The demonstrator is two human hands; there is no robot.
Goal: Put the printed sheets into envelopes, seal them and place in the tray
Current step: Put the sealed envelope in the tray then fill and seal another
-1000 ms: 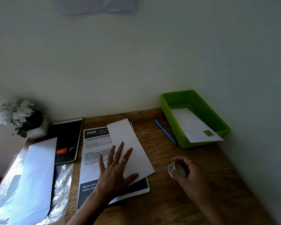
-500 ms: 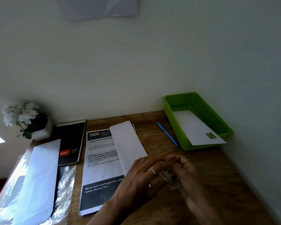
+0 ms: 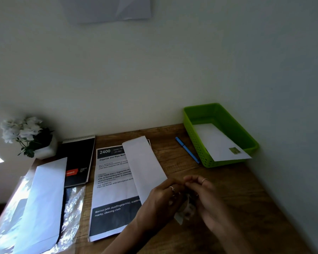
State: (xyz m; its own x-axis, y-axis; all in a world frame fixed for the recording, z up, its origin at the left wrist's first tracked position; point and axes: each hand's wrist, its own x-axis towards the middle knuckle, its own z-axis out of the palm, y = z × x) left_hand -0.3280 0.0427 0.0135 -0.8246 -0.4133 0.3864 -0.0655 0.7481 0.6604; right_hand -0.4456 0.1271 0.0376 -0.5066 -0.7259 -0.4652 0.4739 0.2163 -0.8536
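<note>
A: Where's the long white paper envelope?
B: Flat on the printed white sheet with black bands, left of the bright green plastic tray; a second white envelope with a stamp lies in that tray.
A: The hands?
B: Left hand and right hand meet, fingers pinched around a small blurred roll, near the tray.
</note>
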